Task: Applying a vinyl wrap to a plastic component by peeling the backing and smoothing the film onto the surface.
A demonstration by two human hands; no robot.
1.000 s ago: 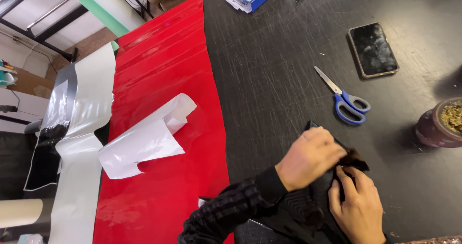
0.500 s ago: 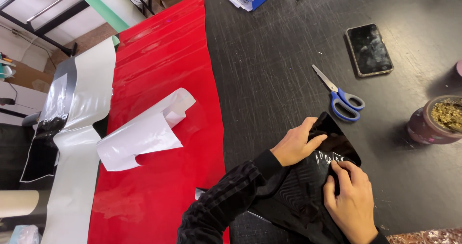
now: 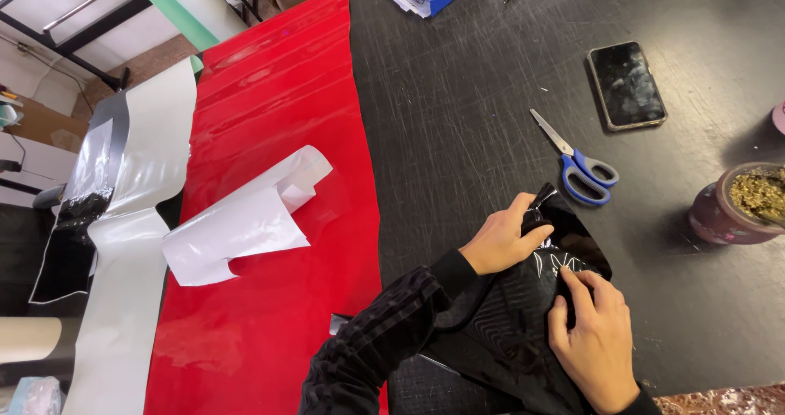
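Both hands pinch the black glossy sheet on the bench, left hand at its far corner, right hand nearer.

Both hands press a glossy black sheet beside blue scissors

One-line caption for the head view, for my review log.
Both hands, left hand and right hand, press a glossy black sheet on a dark table beside blue-handled scissors.
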